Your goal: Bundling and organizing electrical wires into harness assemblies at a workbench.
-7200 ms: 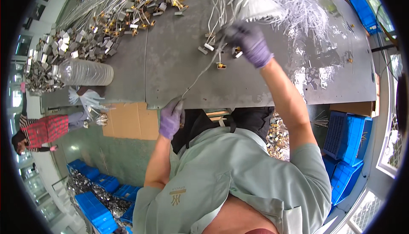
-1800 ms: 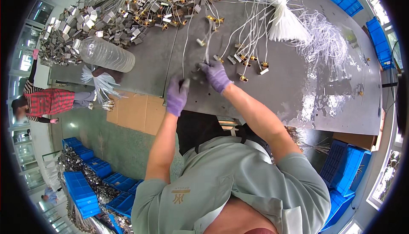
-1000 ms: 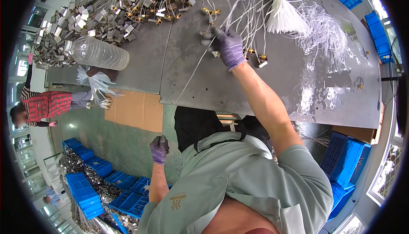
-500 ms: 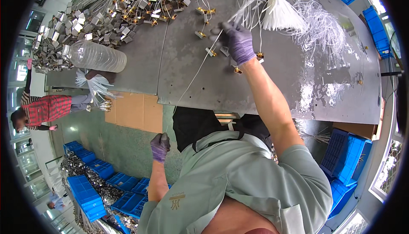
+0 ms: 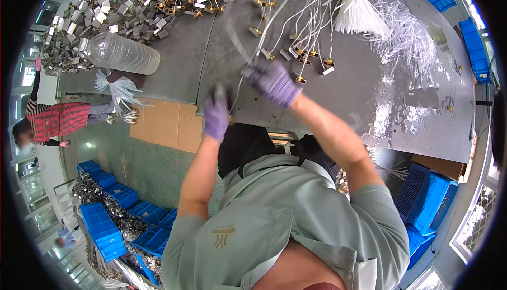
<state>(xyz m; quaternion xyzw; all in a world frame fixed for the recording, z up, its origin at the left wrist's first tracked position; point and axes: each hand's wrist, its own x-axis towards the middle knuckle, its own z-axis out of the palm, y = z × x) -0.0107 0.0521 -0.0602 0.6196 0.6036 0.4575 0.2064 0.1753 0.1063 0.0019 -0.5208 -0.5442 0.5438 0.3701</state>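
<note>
My right hand (image 5: 275,84), in a purple glove with dark fingertips, is closed on a white wire (image 5: 275,16) above the table's near part. The wire runs up toward the far edge, and a thin length trails below my fingers. My left hand (image 5: 216,117), gloved alike, is raised at the table's near edge, left of the right hand; its fingers are smeared by motion. A blurred pale strip (image 5: 237,41) shows above the hands. Just beyond my right hand lie several white wires (image 5: 311,23) ending in small grey-and-gold metal pieces (image 5: 303,56).
A heap of grey metal pieces (image 5: 127,18) covers the far left table, beside a clear plastic bottle (image 5: 124,54). White wire bundles (image 5: 355,12) lie far right. Blue crates (image 5: 103,232) stand lower left, and more blue crates (image 5: 428,195) at right. Another person (image 5: 58,121) stands at left.
My left hand has risen from beside my lap to the table edge. My right hand has come nearer and leftward with the wire, uncovering the wires with metal pieces.
</note>
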